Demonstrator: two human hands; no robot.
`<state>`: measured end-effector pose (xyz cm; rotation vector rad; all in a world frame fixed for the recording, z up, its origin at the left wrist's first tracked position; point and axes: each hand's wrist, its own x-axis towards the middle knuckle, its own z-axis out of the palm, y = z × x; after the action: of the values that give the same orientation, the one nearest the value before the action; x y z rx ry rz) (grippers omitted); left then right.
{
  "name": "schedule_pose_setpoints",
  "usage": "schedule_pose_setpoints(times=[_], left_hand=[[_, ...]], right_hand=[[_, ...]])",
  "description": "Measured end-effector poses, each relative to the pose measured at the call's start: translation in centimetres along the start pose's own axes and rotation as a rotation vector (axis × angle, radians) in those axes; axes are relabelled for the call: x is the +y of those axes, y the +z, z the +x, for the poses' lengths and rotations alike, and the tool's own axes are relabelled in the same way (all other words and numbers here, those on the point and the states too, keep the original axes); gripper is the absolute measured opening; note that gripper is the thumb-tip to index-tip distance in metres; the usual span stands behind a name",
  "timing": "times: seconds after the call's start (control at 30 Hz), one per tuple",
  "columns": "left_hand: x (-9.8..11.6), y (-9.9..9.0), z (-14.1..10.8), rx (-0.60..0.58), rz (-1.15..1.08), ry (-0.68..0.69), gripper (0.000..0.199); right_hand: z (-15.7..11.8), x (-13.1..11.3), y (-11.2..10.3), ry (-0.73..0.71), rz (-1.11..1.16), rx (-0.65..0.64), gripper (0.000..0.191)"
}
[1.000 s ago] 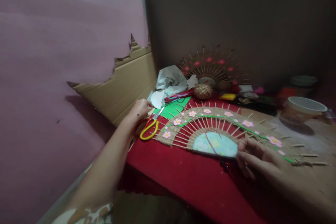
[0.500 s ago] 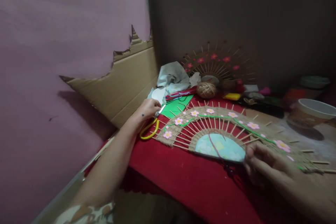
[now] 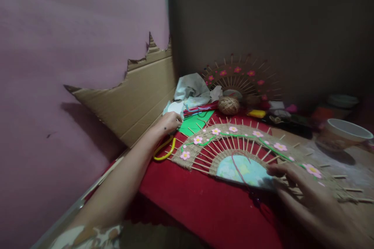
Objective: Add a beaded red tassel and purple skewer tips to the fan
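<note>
The near strip of red cloth [image 3: 204,202] gives a hand a way along the near side of the woven twine fan [image 3: 189,146], up to the dangling dark red cord [image 3: 240,171]. Stick tips bristle along the fan's far rim, with the twine ball [image 3: 228,105] close beyond. On the left, the cardboard sheet [image 3: 140,89] rises as a barrier, and the left hand [image 3: 171,121] and yellow scissor handle [image 3: 165,151] block the near-left approach. The right hand [image 3: 273,177] blocks the fan's near edge at right; farther right stands an open tub [image 3: 336,134].
</note>
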<state>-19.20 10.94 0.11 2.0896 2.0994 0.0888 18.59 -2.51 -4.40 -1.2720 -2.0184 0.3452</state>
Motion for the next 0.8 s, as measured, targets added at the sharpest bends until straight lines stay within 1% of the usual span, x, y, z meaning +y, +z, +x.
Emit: schedule_pose_setpoints(times=[0.07,0.17,0.27,0.4,0.53,0.6,0.7,0.8], left_hand=[[0.1,0.1,0.5,0.007,0.008,0.014,0.031],[0.0,0.2,1.5,0.035,0.032,-0.008,0.031],[-0.1,0.2,2.5,0.045,0.049,-0.039,0.032],[0.1,0.3,3.3,0.037,0.046,0.002,0.031],[0.4,0.7,3.2,-0.002,0.028,0.072,0.031],[0.3,0.9,2.8,-0.029,0.025,0.092,0.031],[0.0,1.3,2.2,-0.044,0.03,0.1,0.031],[-0.2,1.7,1.8,-0.04,0.029,0.095,0.031]], right_hand=[[-0.1,0.5,0.2,-0.016,-0.017,-0.004,0.02],[-0.1,0.8,0.4,-0.015,-0.03,0.006,0.021],[0.0,0.9,0.6,0.017,-0.033,0.052,0.022],[0.2,0.8,0.6,0.041,-0.005,0.077,0.021],[0.2,0.8,0.4,0.055,0.0,0.067,0.018],[0.1,1.0,0.5,0.038,-0.004,0.07,0.018],[-0.1,1.2,0.8,-0.004,-0.017,0.076,0.017],[-0.4,1.4,1.0,-0.014,-0.03,0.08,0.017]])
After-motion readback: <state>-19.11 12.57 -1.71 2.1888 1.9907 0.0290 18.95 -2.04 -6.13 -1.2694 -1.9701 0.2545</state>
